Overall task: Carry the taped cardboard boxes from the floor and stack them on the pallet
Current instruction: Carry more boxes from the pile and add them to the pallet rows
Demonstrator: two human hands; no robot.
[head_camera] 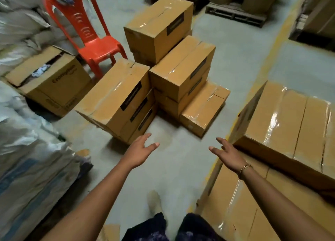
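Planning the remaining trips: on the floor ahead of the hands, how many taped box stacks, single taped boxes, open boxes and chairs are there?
taped box stacks: 3
single taped box: 1
open-topped box: 1
red chair: 1
Total: 6

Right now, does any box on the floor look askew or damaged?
Yes. The top box of the nearest stack sits twisted, overhanging the boxes under it. The carton beside the red chair is untaped, flaps open.
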